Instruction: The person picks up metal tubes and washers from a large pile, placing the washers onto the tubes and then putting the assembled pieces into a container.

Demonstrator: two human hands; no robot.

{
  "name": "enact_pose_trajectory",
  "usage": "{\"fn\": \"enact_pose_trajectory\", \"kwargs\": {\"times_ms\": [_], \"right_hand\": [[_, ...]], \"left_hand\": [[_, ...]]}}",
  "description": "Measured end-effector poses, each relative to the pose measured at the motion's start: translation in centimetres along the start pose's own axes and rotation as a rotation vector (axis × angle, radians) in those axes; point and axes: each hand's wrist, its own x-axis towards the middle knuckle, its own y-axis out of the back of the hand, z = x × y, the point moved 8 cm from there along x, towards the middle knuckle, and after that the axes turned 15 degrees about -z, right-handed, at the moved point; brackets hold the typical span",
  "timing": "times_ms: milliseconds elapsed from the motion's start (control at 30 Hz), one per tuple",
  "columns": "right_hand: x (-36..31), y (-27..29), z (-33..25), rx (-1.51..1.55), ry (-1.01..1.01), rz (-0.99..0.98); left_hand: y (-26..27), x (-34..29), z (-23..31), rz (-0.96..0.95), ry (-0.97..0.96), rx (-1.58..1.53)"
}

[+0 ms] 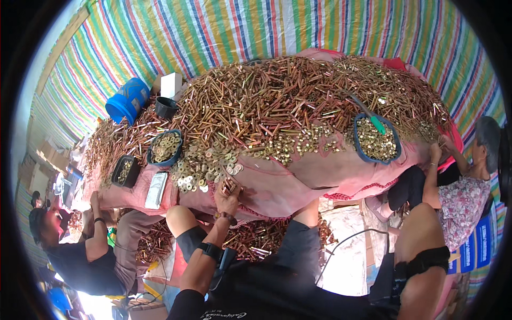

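Observation:
My left hand (228, 196), with a bracelet at the wrist, is closed at the near edge of the heap, beside loose washers (200, 169). Short copper-coloured metal pieces that look like bolts (229, 186) show between its fingers. A dark strap with a device sits on that forearm. On my right, a bent limb (421, 229) with a black strap shows, but my right hand cannot be seen. Beyond the left hand lies a large heap of copper-coloured bolts (277, 96). Scattered nuts (298, 146) border it.
Blue basins hold washers (165, 148) and nuts (376, 141), the latter with a green-handled tool (377, 125). A black tray (126, 172), a blue bucket (125, 101) and a folded paper packet (156, 190) are leftward. People sit at left (80, 250) and right (458, 202).

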Motion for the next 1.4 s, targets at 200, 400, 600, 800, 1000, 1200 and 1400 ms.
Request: {"fn": "enact_pose_trajectory", "kwargs": {"times_ms": [200, 400, 600, 800, 1000, 1200, 1400], "right_hand": [[-2.1, 0.6, 4.1, -0.049, -0.315, 0.095], [-6.2, 2.0, 7.1, -0.107, -0.622, 0.208], [-10.4, 3.4, 8.7, -0.147, -0.829, 0.302], [-13.6, 4.0, 9.8, -0.135, -0.969, 0.373], [-15.1, 4.8, 10.1, -0.129, -1.031, 0.425], [-15.3, 5.4, 10.1, -0.148, -1.061, 0.436], [-15.6, 4.7, 10.1, -0.142, -1.087, 0.449]], "left_hand": [[0.2, 0.4, 0.1, -0.028, -0.051, -0.024], [-0.6, 1.1, 0.7, -0.06, -0.047, 0.016], [1.6, 1.4, -3.5, 0.006, -0.004, -0.075], [2.1, 1.0, -3.9, -0.001, 0.012, -0.027], [1.4, 1.0, -1.3, 0.009, -0.005, 0.032], [0.5, 1.9, -1.0, -0.03, -0.06, -0.026], [2.9, 2.3, -7.3, -0.017, -0.062, -0.064]]}}
